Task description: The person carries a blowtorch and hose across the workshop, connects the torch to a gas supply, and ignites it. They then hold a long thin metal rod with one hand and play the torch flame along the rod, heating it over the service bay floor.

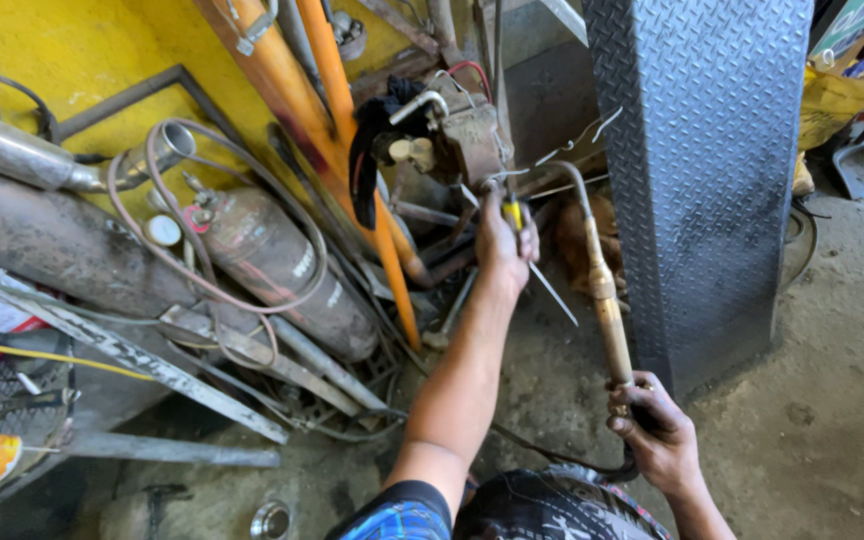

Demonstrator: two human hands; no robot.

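Dusty concrete floor (832, 330) is crowded with scrap metal. Right hand (657, 430) is closed around the brass torch (607, 310), and left hand (504, 245) pinches a thin rod (552, 290) at the rusty part (467, 140); the flame could reach the nearby gas cylinder (272, 265) and hoses (202, 280).

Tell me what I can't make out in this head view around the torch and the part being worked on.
- Torch tip: ends among wires and scrap, so its contact point with the metal part cannot be told.
- Yellow-handled tool: mostly covered by the left hand.
- Torch hose: runs behind the left forearm and knee.
- Right hand: covers the torch handle's end.
- Gas cylinder: gauge too small to read.
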